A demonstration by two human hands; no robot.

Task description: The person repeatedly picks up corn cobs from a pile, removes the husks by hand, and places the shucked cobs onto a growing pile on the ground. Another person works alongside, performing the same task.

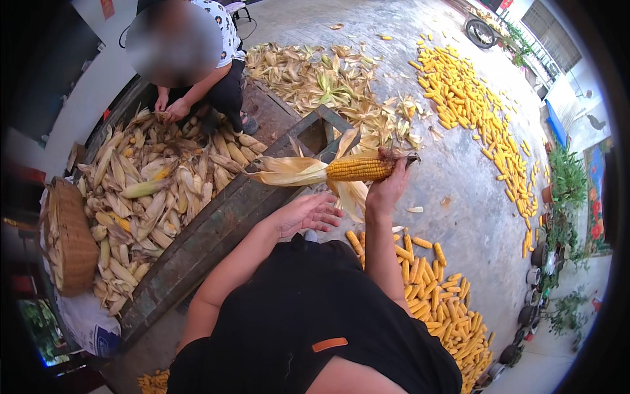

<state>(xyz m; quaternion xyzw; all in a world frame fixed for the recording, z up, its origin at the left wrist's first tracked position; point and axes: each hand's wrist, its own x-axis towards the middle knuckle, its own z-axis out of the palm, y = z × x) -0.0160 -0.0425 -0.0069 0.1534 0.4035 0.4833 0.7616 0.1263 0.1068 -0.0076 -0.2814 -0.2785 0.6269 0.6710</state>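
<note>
My right hand [387,189] grips an ear of corn [355,169] near its dark, silky tip. Yellow kernels are bare along most of the ear. Dry pale husk leaves [300,171] are peeled back from its other end, stretching left over the edge of a metal cart bed, and some hang below. Just under the husk, my left hand [310,213] has its fingers spread and holds nothing. Left of my hands, many unhusked ears [147,197] lie heaped in the cart bed [211,231].
A co-worker [216,74] sits at the cart, hands on husks. Loose husks [315,79] cover the concrete beyond. Husked cobs lie in a near pile [438,290] and a long far pile [462,93]. A woven basket [74,236] stands at left; potted plants [566,172] line the right.
</note>
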